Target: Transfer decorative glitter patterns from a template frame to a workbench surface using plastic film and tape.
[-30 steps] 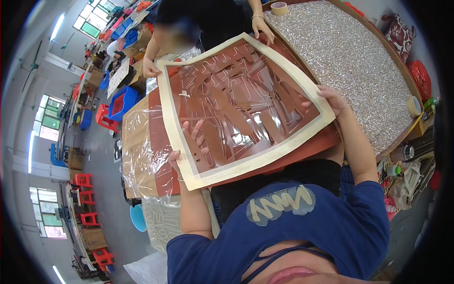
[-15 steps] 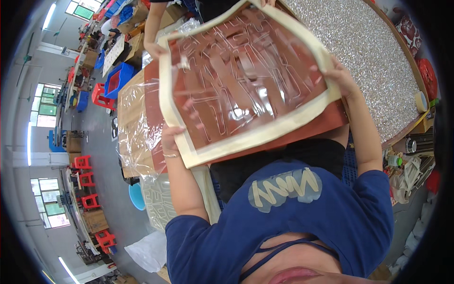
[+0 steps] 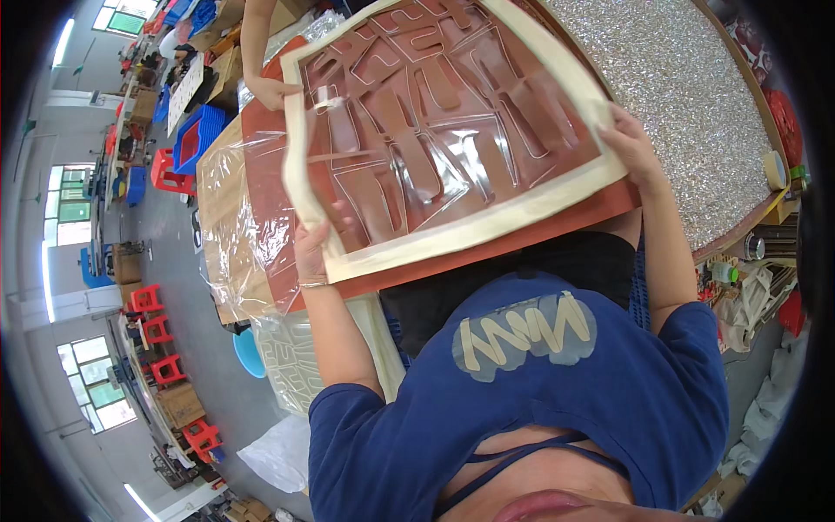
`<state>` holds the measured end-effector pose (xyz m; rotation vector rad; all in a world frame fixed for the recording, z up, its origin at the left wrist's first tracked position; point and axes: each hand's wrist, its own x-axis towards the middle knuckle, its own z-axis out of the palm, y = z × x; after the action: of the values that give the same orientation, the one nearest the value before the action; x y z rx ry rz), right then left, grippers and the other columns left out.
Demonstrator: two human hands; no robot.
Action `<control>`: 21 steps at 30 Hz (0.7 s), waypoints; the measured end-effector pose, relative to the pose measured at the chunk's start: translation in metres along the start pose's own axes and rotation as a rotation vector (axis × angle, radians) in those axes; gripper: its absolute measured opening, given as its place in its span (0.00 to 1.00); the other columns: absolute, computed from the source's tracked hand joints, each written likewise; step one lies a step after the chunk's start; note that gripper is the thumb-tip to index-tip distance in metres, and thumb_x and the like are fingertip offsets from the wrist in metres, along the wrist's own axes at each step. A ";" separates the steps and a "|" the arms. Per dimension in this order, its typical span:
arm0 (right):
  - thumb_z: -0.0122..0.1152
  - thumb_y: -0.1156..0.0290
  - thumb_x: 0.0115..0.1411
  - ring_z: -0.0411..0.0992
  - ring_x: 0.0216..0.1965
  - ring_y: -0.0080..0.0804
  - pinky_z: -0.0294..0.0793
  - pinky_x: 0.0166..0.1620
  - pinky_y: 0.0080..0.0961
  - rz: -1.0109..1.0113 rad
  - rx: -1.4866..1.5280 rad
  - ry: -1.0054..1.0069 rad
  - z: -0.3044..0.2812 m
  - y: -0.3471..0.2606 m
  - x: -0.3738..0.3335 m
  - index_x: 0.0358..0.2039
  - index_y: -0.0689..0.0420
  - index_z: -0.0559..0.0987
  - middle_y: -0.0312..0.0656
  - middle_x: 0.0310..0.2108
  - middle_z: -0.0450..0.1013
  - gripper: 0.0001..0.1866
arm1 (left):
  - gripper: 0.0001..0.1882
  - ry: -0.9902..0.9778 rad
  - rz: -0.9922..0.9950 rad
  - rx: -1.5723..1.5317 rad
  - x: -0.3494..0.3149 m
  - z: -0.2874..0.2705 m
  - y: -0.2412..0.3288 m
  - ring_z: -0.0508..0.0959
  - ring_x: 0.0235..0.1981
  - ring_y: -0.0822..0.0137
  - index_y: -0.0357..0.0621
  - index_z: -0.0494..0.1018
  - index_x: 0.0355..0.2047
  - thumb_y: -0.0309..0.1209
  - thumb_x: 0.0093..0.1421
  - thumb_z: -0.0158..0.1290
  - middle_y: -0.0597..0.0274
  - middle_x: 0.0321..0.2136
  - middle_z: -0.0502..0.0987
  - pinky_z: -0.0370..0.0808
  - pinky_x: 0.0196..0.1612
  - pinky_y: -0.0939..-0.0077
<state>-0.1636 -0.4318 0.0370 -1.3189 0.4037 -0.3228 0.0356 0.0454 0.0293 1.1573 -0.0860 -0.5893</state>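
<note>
Both grips clamped on the cream-bordered panel (image 3: 435,139): left hand (image 3: 315,248) pinches its near-left corner, right hand (image 3: 628,148) its right edge. Panel lies tilted over the red-brown sheet (image 3: 557,228) on the bench (image 3: 696,78). Judgement: keep pull even on both sides so the border does not buckle. Beyond the panel's far-left corner a co-worker's hand (image 3: 277,91) holds on; crinkled clear film (image 3: 235,217) left of the panel could snag.
</note>
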 end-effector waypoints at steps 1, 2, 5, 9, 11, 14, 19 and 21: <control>0.57 0.70 0.57 0.70 0.35 0.20 0.70 0.39 0.20 0.007 0.000 0.000 -0.002 0.005 0.002 0.49 0.64 0.71 0.38 0.36 0.74 0.19 | 0.15 0.010 0.051 -0.075 -0.007 0.007 0.006 0.80 0.34 0.61 0.37 0.69 0.46 0.22 0.58 0.51 0.51 0.41 0.76 0.79 0.38 0.69; 0.57 0.70 0.57 0.70 0.34 0.20 0.69 0.38 0.19 0.012 -0.051 0.046 -0.008 0.016 0.006 0.48 0.63 0.72 0.37 0.35 0.74 0.18 | 0.14 0.043 0.010 0.028 0.005 -0.022 -0.007 0.79 0.33 0.65 0.37 0.70 0.45 0.23 0.58 0.52 0.54 0.38 0.77 0.78 0.37 0.72; 0.59 0.70 0.57 0.70 0.32 0.20 0.69 0.37 0.20 0.090 -0.611 0.198 -0.035 0.069 0.011 0.40 0.63 0.77 0.36 0.31 0.75 0.12 | 0.10 0.163 -0.103 0.196 0.013 -0.030 -0.026 0.78 0.29 0.72 0.38 0.73 0.41 0.23 0.58 0.54 0.62 0.32 0.78 0.77 0.33 0.77; 0.56 0.71 0.59 0.72 0.34 0.22 0.69 0.39 0.20 0.063 -0.454 0.179 -0.022 0.061 0.004 0.44 0.64 0.75 0.39 0.34 0.75 0.14 | 0.07 0.218 -0.181 0.335 0.007 -0.036 -0.026 0.78 0.29 0.73 0.38 0.74 0.38 0.25 0.59 0.54 0.62 0.32 0.78 0.76 0.31 0.77; 0.56 0.71 0.60 0.72 0.34 0.22 0.69 0.39 0.19 0.041 -0.453 0.171 -0.018 0.050 0.002 0.44 0.64 0.74 0.39 0.35 0.75 0.14 | 0.08 0.313 -0.012 0.545 0.009 -0.030 -0.016 0.77 0.27 0.73 0.39 0.74 0.38 0.29 0.60 0.53 0.62 0.31 0.78 0.75 0.30 0.78; 0.54 0.71 0.62 0.72 0.35 0.19 0.69 0.39 0.16 -0.086 0.200 0.171 -0.006 0.025 0.005 0.44 0.64 0.74 0.39 0.36 0.75 0.13 | 0.10 0.232 0.139 0.267 0.012 -0.036 0.001 0.76 0.30 0.76 0.37 0.74 0.40 0.30 0.61 0.52 0.62 0.33 0.78 0.73 0.34 0.82; 0.53 0.72 0.62 0.72 0.33 0.20 0.71 0.37 0.18 0.125 -0.348 0.082 -0.029 0.067 0.002 0.43 0.65 0.73 0.38 0.32 0.76 0.12 | 0.13 0.340 0.034 0.710 0.008 -0.028 -0.019 0.74 0.31 0.79 0.34 0.73 0.43 0.31 0.62 0.52 0.65 0.35 0.78 0.71 0.36 0.84; 0.53 0.72 0.62 0.72 0.30 0.21 0.71 0.35 0.19 0.154 -0.305 0.189 -0.018 0.068 -0.002 0.43 0.65 0.73 0.38 0.31 0.75 0.12 | 0.14 0.355 -0.026 0.619 0.008 -0.031 -0.021 0.73 0.29 0.82 0.36 0.74 0.42 0.34 0.60 0.55 0.71 0.31 0.77 0.70 0.32 0.84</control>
<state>-0.1736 -0.4313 -0.0323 -1.5489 0.7326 -0.2642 0.0446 0.0616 -0.0038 1.8508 0.0567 -0.3763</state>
